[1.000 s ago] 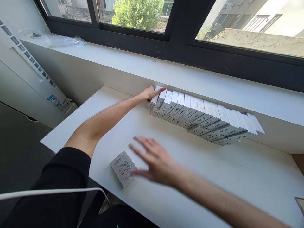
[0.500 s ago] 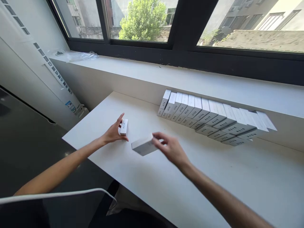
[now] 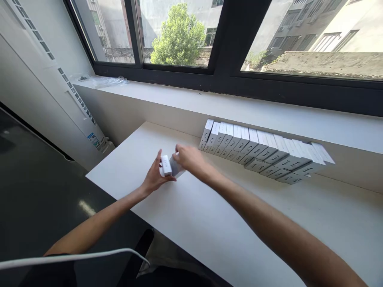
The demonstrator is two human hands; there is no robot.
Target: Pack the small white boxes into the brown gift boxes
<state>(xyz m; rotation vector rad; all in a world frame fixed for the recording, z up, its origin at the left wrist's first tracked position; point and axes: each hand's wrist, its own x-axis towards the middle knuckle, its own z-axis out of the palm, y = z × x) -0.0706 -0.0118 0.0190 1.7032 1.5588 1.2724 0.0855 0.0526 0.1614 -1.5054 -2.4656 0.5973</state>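
My left hand (image 3: 157, 175) grips a small white box (image 3: 166, 165) between thumb and fingers on the left part of the table. The box stands upright, with dark print on its narrow end facing up. Right beside it, my right hand (image 3: 190, 157) pinches a second white box (image 3: 177, 167) at its upper side. This second box is tilted and partly hidden by the fingers. Whether the two boxes touch, I cannot tell.
Several similar white boxes (image 3: 257, 147) are stacked in a long double row against the wall at the table's back. The white table (image 3: 191, 215) ends at a slanted left edge. Crumpled clear plastic (image 3: 104, 81) lies on the windowsill. A white cable (image 3: 89, 255) crosses below my left arm.
My right hand has carried its box leftward, up against the side of the one in my left hand. The view has shifted slightly. My left hand still grips its box.
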